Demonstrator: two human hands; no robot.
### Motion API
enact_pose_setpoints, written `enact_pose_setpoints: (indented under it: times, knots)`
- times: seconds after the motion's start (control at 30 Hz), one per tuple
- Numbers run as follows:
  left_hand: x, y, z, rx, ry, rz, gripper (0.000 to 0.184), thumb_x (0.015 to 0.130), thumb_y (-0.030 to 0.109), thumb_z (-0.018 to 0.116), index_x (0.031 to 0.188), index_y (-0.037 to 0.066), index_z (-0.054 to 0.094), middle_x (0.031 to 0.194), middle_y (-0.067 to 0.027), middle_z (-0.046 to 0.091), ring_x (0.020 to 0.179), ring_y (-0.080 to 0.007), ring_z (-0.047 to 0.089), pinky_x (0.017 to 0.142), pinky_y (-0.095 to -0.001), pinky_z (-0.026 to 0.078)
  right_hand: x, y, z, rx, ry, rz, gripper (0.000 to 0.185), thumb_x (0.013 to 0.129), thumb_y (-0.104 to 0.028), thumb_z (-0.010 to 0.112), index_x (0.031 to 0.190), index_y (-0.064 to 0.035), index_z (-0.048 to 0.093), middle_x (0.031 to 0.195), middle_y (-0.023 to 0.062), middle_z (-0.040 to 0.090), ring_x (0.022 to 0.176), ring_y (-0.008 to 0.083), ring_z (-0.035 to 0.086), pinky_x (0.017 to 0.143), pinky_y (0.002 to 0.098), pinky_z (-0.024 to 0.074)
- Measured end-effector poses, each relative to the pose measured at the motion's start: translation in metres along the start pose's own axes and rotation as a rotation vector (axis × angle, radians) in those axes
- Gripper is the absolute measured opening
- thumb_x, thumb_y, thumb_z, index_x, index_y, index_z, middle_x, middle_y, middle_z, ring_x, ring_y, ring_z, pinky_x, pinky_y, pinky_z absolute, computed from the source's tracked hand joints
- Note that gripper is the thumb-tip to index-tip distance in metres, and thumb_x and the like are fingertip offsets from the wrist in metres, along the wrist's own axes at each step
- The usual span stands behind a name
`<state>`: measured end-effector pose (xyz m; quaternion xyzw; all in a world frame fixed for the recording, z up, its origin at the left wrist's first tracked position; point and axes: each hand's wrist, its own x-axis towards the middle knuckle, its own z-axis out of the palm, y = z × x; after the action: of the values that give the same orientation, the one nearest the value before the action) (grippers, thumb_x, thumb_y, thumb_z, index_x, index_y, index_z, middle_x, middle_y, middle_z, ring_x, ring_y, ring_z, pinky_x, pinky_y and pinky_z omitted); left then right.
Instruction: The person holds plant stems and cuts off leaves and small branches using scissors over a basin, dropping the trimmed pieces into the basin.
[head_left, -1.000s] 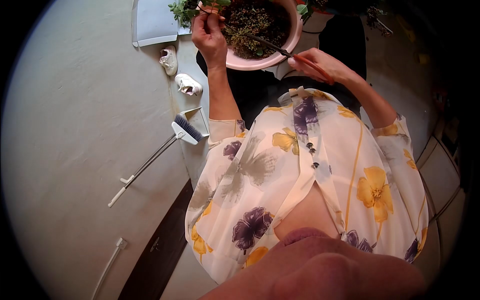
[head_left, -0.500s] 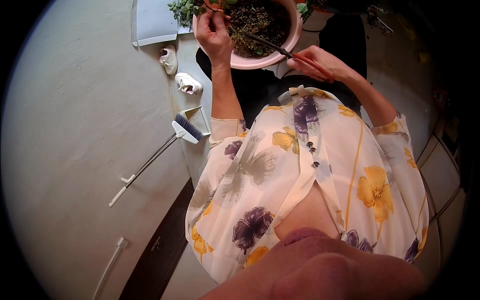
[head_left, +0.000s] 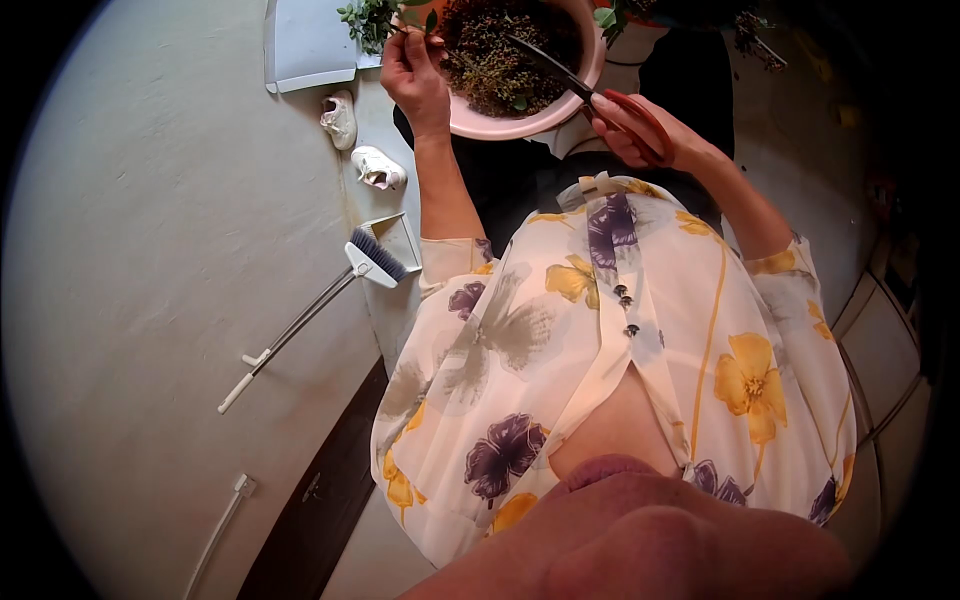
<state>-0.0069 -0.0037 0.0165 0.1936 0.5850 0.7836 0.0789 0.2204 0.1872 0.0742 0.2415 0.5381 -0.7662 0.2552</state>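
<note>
My left hand [head_left: 417, 82] pinches a leafy green sprig [head_left: 418, 20] at the left rim of a pink basin [head_left: 500, 127]. Small brownish berries or buds on stems [head_left: 508, 55] lie in the basin. With its fingers in the handles, my right hand [head_left: 650, 130] holds red-handled scissors [head_left: 575, 85]. Their dark blades point up and left over the basin, apart from the sprig. The upper end of the sprig runs out at the top edge of the view.
Cut greenery [head_left: 368, 25] lies beside a pale sheet [head_left: 310, 45] at the upper left. White shoes [head_left: 378, 168] and a broom with dustpan [head_left: 375, 258] are on the left. More leafy stems [head_left: 750, 40] hang at the upper right.
The scissors have turned, with their handles showing wider and the blade tips higher over the basin. My left hand has shifted slightly left with the sprig.
</note>
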Motion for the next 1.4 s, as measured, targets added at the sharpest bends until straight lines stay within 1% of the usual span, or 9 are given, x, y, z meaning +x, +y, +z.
enact_pose_setpoints:
  times: [0.03,0.07,0.1,0.27,0.37,0.5,0.8,1.23,1.4]
  knots:
    - [0.001,-0.004,-0.003,-0.001,-0.003,-0.001,0.015,0.102,0.016,0.056,0.099,0.001,0.059,0.087,-0.0029,0.064,0.071,-0.01,0.061,0.065,-0.0223,0.05,-0.002,-0.001,0.0,0.036,-0.015,0.035,0.043,0.102,-0.048,0.049,0.082,-0.0094,0.052,0.053,-0.0065,0.039,0.042,0.0054,0.035,0.039,0.0224,0.027]
    - [0.002,-0.007,-0.005,-0.106,0.03,-0.027,0.014,0.102,0.016,0.055,0.1,0.002,0.06,0.089,-0.0034,0.064,0.073,-0.0107,0.061,0.064,-0.0229,0.05,0.0,0.004,0.0,0.086,-0.102,0.022,0.052,0.098,-0.059,0.048,0.078,-0.0116,0.051,0.054,-0.0073,0.04,0.045,0.0059,0.038,0.044,0.0211,0.0321]
    - [0.002,-0.01,-0.008,-0.209,0.065,-0.053,0.014,0.102,0.016,0.055,0.1,0.003,0.06,0.09,-0.0038,0.064,0.074,-0.0113,0.062,0.064,-0.0235,0.05,-0.001,0.007,0.001,0.13,-0.117,0.035,0.042,0.103,-0.048,0.045,0.084,-0.0107,0.052,0.056,-0.0072,0.042,0.046,0.0053,0.038,0.043,0.0211,0.0303]
    - [0.006,-0.024,-0.019,-0.465,0.028,-0.133,0.013,0.102,0.016,0.054,0.1,0.005,0.061,0.099,-0.0029,0.063,0.083,-0.0137,0.059,0.07,-0.024,0.049,-0.013,0.007,0.0,0.255,-0.22,0.1,0.05,0.103,-0.051,0.041,0.084,-0.006,0.053,0.055,-0.0025,0.043,0.043,0.0081,0.039,0.04,0.0238,0.0343]
    - [0.007,-0.031,-0.023,-0.561,0.064,-0.182,0.012,0.102,0.015,0.055,0.1,0.005,0.061,0.098,-0.0032,0.063,0.083,-0.0139,0.06,0.069,-0.0239,0.049,-0.019,0.005,0.001,0.252,-0.269,0.165,0.059,0.098,-0.061,0.045,0.079,-0.0065,0.056,0.053,-0.0037,0.041,0.042,0.0079,0.04,0.038,0.0229,0.0337]
    - [0.007,-0.033,-0.019,-0.611,0.137,-0.21,0.013,0.101,0.014,0.056,0.105,0.004,0.062,0.095,-0.0036,0.063,0.083,-0.0134,0.059,0.069,-0.0236,0.049,-0.021,0.0,0.01,0.049,-0.258,0.104,0.06,0.098,-0.06,0.045,0.078,-0.0045,0.059,0.053,-0.0021,0.045,0.041,0.0084,0.043,0.039,0.0223,0.036]
    - [0.003,-0.043,-0.012,-0.611,0.156,-0.197,0.012,0.1,0.013,0.058,0.103,0.003,0.063,0.091,-0.0045,0.064,0.078,-0.0142,0.06,0.068,-0.0238,0.05,-0.018,-0.013,0.023,-0.15,-0.108,-0.003,0.06,0.094,-0.062,0.052,0.076,-0.0059,0.061,0.054,-0.0028,0.049,0.043,0.0063,0.047,0.041,0.0196,0.037]
    - [-0.002,-0.056,-0.013,-0.642,0.199,-0.259,0.01,0.099,0.013,0.059,0.099,0.004,0.064,0.091,-0.005,0.066,0.08,-0.0156,0.063,0.068,-0.0256,0.052,-0.012,-0.004,0.025,-0.107,-0.067,-0.016,0.055,0.096,-0.055,0.056,0.071,-0.0057,0.056,0.049,-0.0035,0.043,0.038,0.0055,0.04,0.037,0.0218,0.0303]
    - [0.001,-0.062,-0.012,-0.515,0.23,-0.261,0.01,0.1,0.013,0.056,0.099,0.008,0.064,0.089,-0.0019,0.065,0.077,-0.0135,0.062,0.069,-0.026,0.051,0.002,0.005,0.026,-0.056,-0.021,-0.024,0.052,0.097,-0.051,0.056,0.071,-0.0059,0.054,0.047,-0.0042,0.04,0.038,0.0045,0.036,0.037,0.0219,0.0267]
